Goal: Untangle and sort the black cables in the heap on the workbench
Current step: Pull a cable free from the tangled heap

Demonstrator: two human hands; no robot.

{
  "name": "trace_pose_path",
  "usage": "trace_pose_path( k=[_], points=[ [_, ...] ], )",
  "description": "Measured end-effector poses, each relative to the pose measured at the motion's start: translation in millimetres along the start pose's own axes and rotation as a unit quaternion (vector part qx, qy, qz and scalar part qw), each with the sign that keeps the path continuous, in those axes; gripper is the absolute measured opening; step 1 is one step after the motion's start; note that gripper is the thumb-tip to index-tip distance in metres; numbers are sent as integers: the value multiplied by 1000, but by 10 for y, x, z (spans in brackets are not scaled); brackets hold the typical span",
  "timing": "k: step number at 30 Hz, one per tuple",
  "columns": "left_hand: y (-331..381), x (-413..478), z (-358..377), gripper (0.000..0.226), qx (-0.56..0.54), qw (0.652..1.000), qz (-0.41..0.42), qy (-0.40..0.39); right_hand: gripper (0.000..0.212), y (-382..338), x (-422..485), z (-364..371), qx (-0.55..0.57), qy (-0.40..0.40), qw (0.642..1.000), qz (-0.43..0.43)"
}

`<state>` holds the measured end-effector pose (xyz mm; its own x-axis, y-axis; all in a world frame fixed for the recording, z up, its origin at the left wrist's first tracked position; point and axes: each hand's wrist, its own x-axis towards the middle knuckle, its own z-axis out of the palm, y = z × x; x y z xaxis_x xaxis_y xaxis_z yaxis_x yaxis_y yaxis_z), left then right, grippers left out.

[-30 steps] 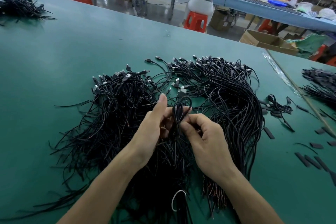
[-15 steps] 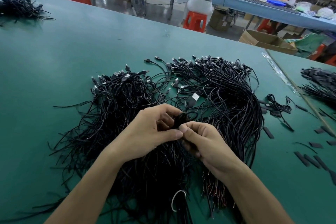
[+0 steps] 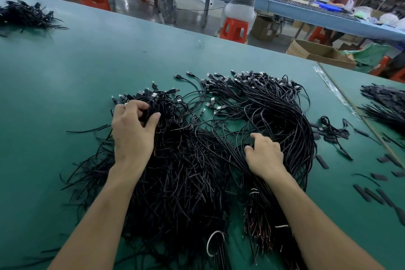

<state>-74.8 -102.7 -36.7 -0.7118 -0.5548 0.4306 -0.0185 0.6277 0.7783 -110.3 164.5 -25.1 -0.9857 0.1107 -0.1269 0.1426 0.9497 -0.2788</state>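
Though tangled, cables near-to-far, plugs away.

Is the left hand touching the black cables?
Touching. The head view shows the left hand with its fingers and thumb curled round a clump of cables at the heap's left side.

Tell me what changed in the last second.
The hands let go of the looped cable and parted: the left hand went up-left and grips plugs on the left bundle; the right hand moved right, fingers curled into the right bundle. The scraps stayed put.
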Motion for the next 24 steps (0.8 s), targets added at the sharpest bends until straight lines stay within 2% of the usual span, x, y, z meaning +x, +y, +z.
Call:
trace_pose_path(
  k=[3,5,7,10,13,15,17,19,20,21,22,24],
  points=[
    [-7,18,35,15,-12,998,7,56,45,2,88,0,53,2,998,19],
    [-22,44,33,11,-7,996,2,88,35,20,116,-21,96,20,995,11],
    [-32,57,45,13,31,997,-5,70,33,12,93,-58,117,39,992,-22],
    [13,2,103,29,164,986,12,-1,39,-89,6,-141,143,72,984,-76],
    [155,-149,125,40,189,976,104,10,31,-286,-123,-264,208,68,965,-143],
    [254,-254,153,49,140,969,203,-22,28,-441,-249,-367,305,11,937,-169],
    [362,-328,219,61,20,956,235,-175,29,-580,-393,-453,314,-30,921,-227],
    [412,-390,314,64,-143,903,169,-368,28,-711,-579,-499,276,-52,911,-300],
    [411,-448,363,60,-220,872,109,-423,28,-762,-682,-499,265,-66,904,-328],
    [404,-526,415,52,-264,859,63,-433,31,-794,-779,-490,250,-78,899,-351],
    [412,-601,465,42,-269,869,44,-413,38,-818,-875,-489,227,-88,896,-372],
    [440,-697,524,33,-258,919,75,-289,49,-831,-1000,-475,185,-104,888,-407]
  ],
)
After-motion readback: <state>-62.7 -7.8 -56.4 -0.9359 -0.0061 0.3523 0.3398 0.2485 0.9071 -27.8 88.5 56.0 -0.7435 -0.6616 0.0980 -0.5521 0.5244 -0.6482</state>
